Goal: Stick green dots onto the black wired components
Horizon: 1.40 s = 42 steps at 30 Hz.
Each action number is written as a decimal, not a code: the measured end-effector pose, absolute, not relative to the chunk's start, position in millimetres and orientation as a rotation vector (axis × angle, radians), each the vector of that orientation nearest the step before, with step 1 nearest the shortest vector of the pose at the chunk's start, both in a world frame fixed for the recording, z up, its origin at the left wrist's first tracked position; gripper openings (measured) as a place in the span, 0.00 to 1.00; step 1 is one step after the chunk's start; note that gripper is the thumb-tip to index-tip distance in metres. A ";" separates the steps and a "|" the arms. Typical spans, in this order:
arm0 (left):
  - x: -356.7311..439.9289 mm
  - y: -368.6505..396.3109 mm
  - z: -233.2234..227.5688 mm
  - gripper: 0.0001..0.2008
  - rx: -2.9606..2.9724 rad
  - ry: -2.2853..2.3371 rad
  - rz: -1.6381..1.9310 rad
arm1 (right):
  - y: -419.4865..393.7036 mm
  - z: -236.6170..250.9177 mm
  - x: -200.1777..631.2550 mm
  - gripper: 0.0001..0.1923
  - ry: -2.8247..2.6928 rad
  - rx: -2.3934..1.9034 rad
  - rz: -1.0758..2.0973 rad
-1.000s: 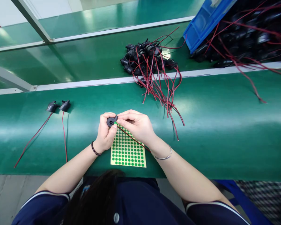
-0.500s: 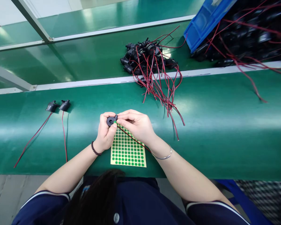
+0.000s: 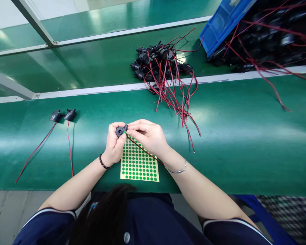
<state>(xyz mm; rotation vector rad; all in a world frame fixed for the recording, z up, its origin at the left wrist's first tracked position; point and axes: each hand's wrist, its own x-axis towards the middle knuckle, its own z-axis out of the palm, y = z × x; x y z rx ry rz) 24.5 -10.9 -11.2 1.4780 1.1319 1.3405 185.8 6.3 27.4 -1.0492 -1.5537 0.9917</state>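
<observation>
My left hand [image 3: 114, 141] is closed round a small black pump [image 3: 120, 131], its round face with a centre hole turned up. At the pump's right edge, a green dot sticker [image 3: 124, 132] shows between my two thumb tips. My right hand [image 3: 149, 134] pinches at this sticker, with thumb and forefinger against the pump's edge beside its short spout. A red and black wire [image 3: 142, 149] runs from the pump beneath my right hand toward the wrist. Under both hands lies a pale yellow sheet of green dot stickers [image 3: 139, 166], its top partly covered.
Two black pumps [image 3: 63, 115] with red wires stand to the left on the green table [image 3: 219, 153]. Beyond the hands, a heap of wired pumps [image 3: 160, 64] lies across a white ledge [image 3: 97, 90]. A tilted blue bin [image 3: 216, 29] and more pumps are at the upper right.
Both hands stay almost in place on the pump. The green sticker shows slightly more between the thumbs; the view has shifted a little.
</observation>
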 end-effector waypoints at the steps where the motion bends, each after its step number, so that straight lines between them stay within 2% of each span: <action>1: 24.8 -10.9 -11.4 0.15 1.466 1.132 1.343 | 6.0 27.6 185.7 0.03 -1.556 -1.054 0.983; 23: 26.6 -12.2 -16.6 0.15 1.369 1.142 1.360 | 3.6 28.7 183.9 0.05 -1.636 -1.091 0.854; 42: 26.3 -11.9 -19.3 0.16 1.383 1.161 1.363 | 3.9 28.3 182.8 0.04 -1.613 -1.100 0.900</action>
